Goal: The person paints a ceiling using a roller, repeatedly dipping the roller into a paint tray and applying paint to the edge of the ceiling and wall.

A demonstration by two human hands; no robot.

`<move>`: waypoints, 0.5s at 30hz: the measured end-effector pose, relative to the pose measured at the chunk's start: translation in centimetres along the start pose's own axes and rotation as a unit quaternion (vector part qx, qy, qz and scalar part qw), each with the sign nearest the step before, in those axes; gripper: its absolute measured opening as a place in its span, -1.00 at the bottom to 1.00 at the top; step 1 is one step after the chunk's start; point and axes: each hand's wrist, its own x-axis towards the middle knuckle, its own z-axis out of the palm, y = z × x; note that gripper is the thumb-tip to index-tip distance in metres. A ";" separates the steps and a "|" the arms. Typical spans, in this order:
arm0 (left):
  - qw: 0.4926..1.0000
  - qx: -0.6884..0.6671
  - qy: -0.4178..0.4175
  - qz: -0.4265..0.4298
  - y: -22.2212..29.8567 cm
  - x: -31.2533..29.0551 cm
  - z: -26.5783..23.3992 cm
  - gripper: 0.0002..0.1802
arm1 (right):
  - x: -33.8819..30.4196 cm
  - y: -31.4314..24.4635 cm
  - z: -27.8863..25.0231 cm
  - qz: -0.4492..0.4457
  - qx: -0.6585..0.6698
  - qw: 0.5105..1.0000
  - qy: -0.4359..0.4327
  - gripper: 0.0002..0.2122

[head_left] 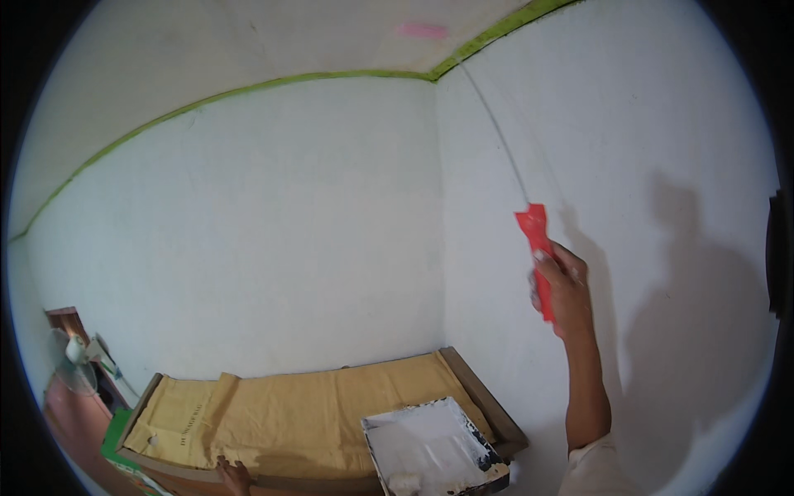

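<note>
My right hand (565,285), raised against the right wall, is closed around the red handle (536,227) of a paint roller. Its long thin metal rod (496,128) runs up to the green trim by the ceiling corner; the roller head at its far end cannot be made out. Low in the view, my left hand (234,475) rests with its fingers apart on the front edge of a wooden cabinet top (484,397). Brown paper sacking (314,422) covers that top. On its right part sits a black-rimmed paint tray (430,438), coated inside with white paint.
Green trim (347,75) borders the ceiling, which bears a pink patch (423,31). White walls (273,215) meet in the corner ahead. At the far left stand a fan (76,351) and a green object (116,434). My shadow falls on the right wall.
</note>
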 end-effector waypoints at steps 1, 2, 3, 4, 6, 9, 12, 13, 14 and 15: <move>1.000 0.002 -0.006 -0.015 -0.7 0.2 0.0 -0.51 | -1.5 -0.5 -0.2 -0.001 0.005 1.000 0.008 -0.78; 1.000 -0.002 -0.018 -0.022 -0.4 0.6 0.7 -0.52 | -3.5 -1.6 -1.0 0.008 0.014 0.999 0.040 -0.76; 0.999 0.002 -0.013 -0.030 -1.3 0.7 0.7 -0.52 | -5.2 -1.9 -1.1 0.003 0.000 0.998 0.062 -0.75; 0.998 -0.020 -0.017 -0.056 -1.7 0.8 0.9 -0.54 | -6.6 -2.0 -1.7 -0.024 0.004 0.998 0.061 -0.71; 0.996 -0.046 -0.025 -0.075 -1.0 0.9 1.4 -0.55 | -8.6 -2.8 -2.7 -0.031 -0.024 0.995 0.091 -0.67; 1.000 0.001 -0.021 -0.024 0.9 -0.3 0.1 -0.58 | -7.6 -2.7 -2.1 -0.024 -0.028 0.995 0.095 -0.68; 0.998 0.001 -0.035 -0.052 2.5 -0.9 -1.5 -0.61 | -3.7 -2.2 -0.6 0.005 -0.015 0.998 0.056 -0.76; 0.999 -0.007 -0.028 -0.033 1.9 -0.7 -1.2 -0.59 | -2.1 -1.6 -0.4 0.005 -0.020 0.999 0.031 -0.78; 1.000 -0.015 -0.021 -0.016 1.1 -0.5 -0.7 -0.57 | -0.5 -0.5 -0.3 -0.006 -0.010 1.000 0.011 -0.78; 1.000 -0.019 -0.016 -0.015 -0.9 0.2 0.4 -0.57 | 0.5 0.0 -0.4 -0.019 0.002 1.000 -0.010 -0.78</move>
